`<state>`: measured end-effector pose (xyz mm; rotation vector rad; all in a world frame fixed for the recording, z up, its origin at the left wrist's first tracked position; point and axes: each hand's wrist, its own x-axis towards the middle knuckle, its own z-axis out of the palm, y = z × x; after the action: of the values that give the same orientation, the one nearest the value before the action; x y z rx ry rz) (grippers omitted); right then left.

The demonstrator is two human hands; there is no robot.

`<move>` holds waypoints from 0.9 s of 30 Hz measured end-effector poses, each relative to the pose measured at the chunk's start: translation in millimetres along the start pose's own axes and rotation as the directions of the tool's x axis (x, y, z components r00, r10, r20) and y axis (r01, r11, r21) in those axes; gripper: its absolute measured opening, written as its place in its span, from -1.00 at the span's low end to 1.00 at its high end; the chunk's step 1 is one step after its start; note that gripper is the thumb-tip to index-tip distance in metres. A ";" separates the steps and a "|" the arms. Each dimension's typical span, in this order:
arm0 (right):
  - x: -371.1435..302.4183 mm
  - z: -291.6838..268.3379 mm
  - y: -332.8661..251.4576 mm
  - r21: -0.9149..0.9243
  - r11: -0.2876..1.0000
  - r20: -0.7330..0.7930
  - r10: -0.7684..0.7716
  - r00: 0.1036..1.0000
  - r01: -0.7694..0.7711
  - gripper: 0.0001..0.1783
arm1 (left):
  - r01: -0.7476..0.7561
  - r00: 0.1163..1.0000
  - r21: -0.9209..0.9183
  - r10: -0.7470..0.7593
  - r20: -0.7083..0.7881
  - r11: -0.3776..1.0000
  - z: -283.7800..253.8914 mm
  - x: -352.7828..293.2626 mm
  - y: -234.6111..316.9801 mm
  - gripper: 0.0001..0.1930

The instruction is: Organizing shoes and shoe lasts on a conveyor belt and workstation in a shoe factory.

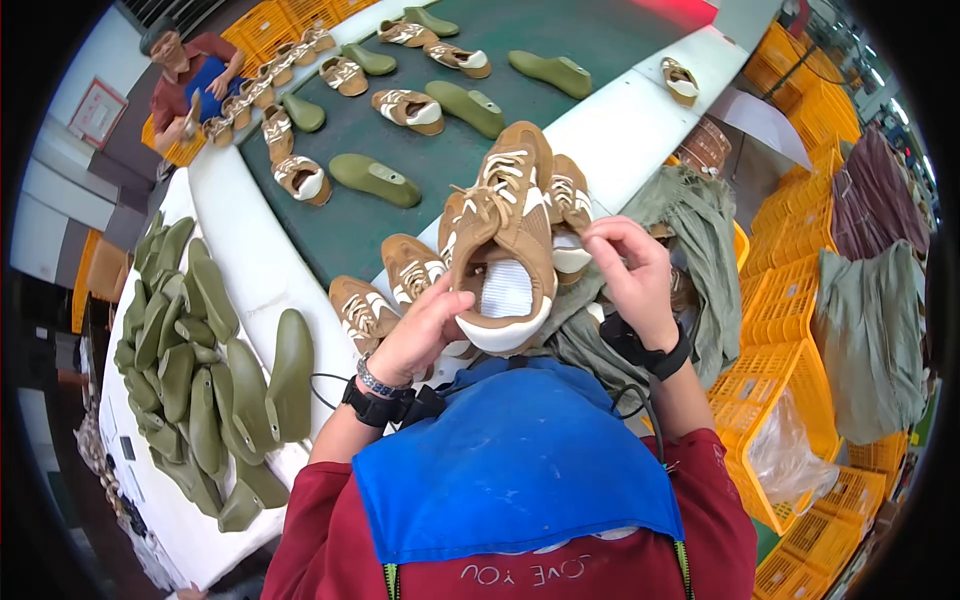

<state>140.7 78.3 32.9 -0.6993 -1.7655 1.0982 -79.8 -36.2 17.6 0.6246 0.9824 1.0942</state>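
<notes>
A brown sneaker [518,230] with white laces is tilted up in front of me, its opening and pale striped insole facing me. My left hand [425,325] grips it at the heel side, with the thumb at the collar. My right hand [637,270] is to the right of the sneaker, thumb and forefinger pinched beside another brown sneaker [570,210]. What is in that pinch, if anything, is too small to tell. More matching sneakers [410,265] stand behind and left of the held one, partly hidden by it.
A green conveyor belt [300,225] carries sneakers and green shoe lasts [375,180]. Many lasts [200,370] are heaped on the white table [285,485] at left. Yellow crates [780,370] and grey-green cloth [705,240] are at right. Another person [195,80] is at the far left.
</notes>
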 end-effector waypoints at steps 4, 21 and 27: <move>-9.9 -7.6 46.4 -0.026 0.984 -0.115 0.174 0.978 -0.178 -0.90 | -0.096 0.983 -0.073 0.083 -0.164 0.993 -42.5 -22.1 -14.4 -0.51; -148.9 -87.6 269.4 -0.052 0.626 -0.225 0.751 0.620 -0.778 -0.83 | -0.232 0.758 -0.174 0.065 -0.649 0.957 -101.3 -82.3 -61.1 -0.61; -196.7 -91.1 304.3 -0.076 0.357 -0.105 0.926 0.364 -0.931 -0.89 | -0.287 0.632 -0.104 0.107 -0.768 0.952 -156.3 -113.5 -47.2 -0.71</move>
<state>306.2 87.5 -301.9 -1.9683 -1.3048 1.6746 -213.0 -165.5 -53.8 0.0505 1.5044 1.7071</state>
